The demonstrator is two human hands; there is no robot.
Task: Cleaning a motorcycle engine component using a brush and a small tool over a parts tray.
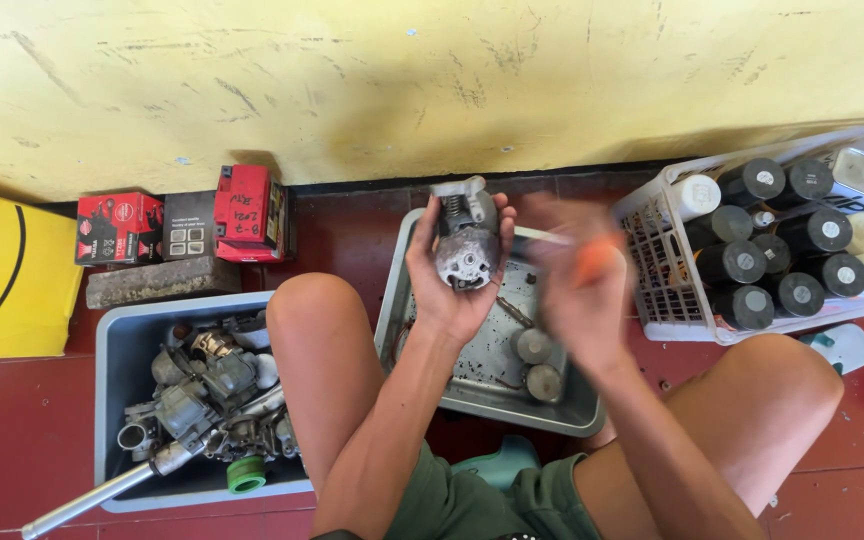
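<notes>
— What did the left hand (449, 285) have in its grip?

— A grey metal engine part (467, 240), something like a small carburettor. The fingers were curled round it, thumb on one side and the rest on the other, and the part stood upright in the palm, held up over the metal tray (407, 300).

— And the right hand (577, 290)?

— Just beside that grip, to its right, and badly blurred. It was closed round an orange-handled tool (592, 258), with a thin pale shaft pointing toward the part. Whether the tip touched the part I could not tell.

— What lay beneath the grip?

— The tray sat on the red tiled floor (12, 440) between the person's bare knees. It was dirty inside, with two small round metal pieces (537, 365) below and to the right of the grip.

— Farther out?

— Left of the grip, past the left knee, stood a grey plastic bin (112, 350) full of greasy engine parts, with a green ring (246, 475) and a metal tube (92, 495) poking out of it. Beyond that bin were red boxes (247, 212) and a stone block (157, 280) against the yellow wall (432, 80). Well to the right of the grip was a white plastic basket (652, 235) packed with dark and white bottles (772, 250).
</notes>
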